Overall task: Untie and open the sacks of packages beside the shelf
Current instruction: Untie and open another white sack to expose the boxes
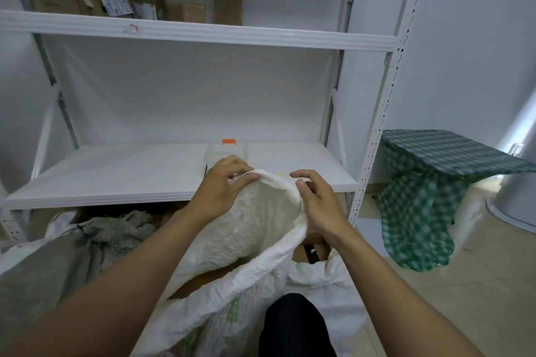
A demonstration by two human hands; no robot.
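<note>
A white woven sack (249,238) stands in front of me below the shelf, its mouth pulled up and partly open, with something yellowish-brown showing inside. My left hand (223,185) grips the raised rim of the sack from the left, fingers curled over the edge. At the right end of that same rim, my right hand (316,200) pinches the fabric between thumb and fingers. A grey sack (66,255) lies to the left on the floor, its neck bunched and tied with a dark cord.
A white metal shelf (179,180) stands straight ahead, with a clear plastic box with an orange clip (227,151) on its lower board and cardboard parcels (124,3) on the upper board. A green checked cloth (429,182) covers something at the right. My dark-trousered knee (293,324) is below.
</note>
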